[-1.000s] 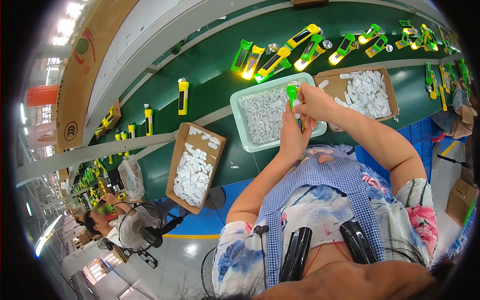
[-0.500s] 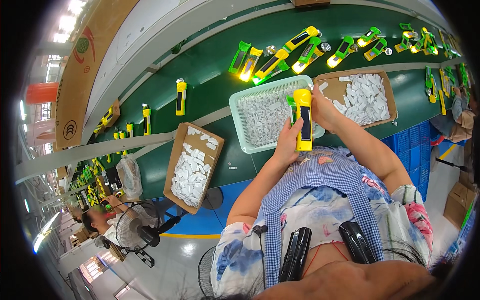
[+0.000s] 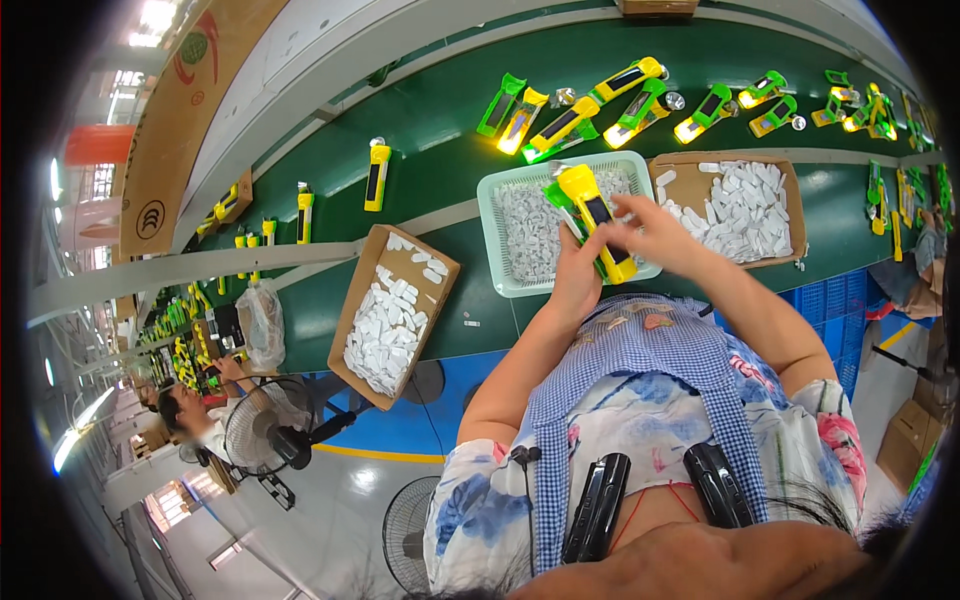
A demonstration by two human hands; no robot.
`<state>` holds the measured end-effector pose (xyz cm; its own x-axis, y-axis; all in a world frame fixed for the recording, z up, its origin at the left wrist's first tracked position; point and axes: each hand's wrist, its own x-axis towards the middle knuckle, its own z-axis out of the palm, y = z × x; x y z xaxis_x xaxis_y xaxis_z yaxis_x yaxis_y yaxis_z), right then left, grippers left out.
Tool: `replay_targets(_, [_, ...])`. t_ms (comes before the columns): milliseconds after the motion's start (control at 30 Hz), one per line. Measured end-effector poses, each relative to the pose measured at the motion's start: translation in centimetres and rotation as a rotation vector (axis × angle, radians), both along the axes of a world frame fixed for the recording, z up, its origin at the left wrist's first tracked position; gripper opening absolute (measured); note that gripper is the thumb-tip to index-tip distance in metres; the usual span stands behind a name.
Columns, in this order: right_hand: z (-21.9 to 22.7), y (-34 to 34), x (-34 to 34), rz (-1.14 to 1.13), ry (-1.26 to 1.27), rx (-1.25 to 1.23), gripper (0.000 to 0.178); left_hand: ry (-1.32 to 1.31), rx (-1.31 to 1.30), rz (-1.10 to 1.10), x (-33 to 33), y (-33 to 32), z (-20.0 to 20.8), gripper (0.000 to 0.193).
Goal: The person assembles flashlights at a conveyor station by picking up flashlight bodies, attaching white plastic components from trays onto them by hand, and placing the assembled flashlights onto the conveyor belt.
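My left hand (image 3: 578,275) is closed around the lower part of a yellow and green flashlight (image 3: 579,187) with a dark panel on its face. The flashlight leans over the pale green basket (image 3: 488,235), its head end pointing away from me. Close against the flashlight's right side is my right hand (image 3: 655,235), fingers bent and apart and somewhat blurred; whether they touch it is hard to see. Small clear and white pieces fill the basket.
A cardboard tray (image 3: 690,180) of white oval pieces adjoins the basket on the right; another such tray (image 3: 440,290) lies to the left. Several flashlights (image 3: 565,125) stretch along the green bench (image 3: 430,120). A fan (image 3: 265,425) and another person (image 3: 205,410) are at far left.
The flashlight has tilted, its head now leaning left. My right hand has moved from its head down along its right side. The whole view has shifted slightly.
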<state>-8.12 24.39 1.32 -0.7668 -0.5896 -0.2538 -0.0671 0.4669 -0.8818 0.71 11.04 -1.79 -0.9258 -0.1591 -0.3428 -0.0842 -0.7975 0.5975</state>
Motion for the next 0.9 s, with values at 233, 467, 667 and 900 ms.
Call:
replay_targets(233, [1.9, -0.3, 0.7, 0.040, 0.032, 0.046, 0.051, -0.143, 0.021, 0.069, -1.9, -0.6, 0.3, 0.046])
replay_targets(467, [2.6, 0.0, 0.3, 0.053, 0.093, -0.017, 0.052, -0.202, -0.195, 0.110, -2.4, -0.5, 0.1, 0.036])
replay_targets(667, [0.8, -1.5, 2.8, -0.149, 0.114, -0.096, 0.052, -0.146, -0.025, 0.248, -2.9, 0.4, 1.0, 0.032])
replay_targets(900, [0.1, -2.2, 3.4, -0.147, 0.231, -0.142, 0.054, 0.062, 0.184, 0.168, -2.1, 0.4, 2.0, 0.029])
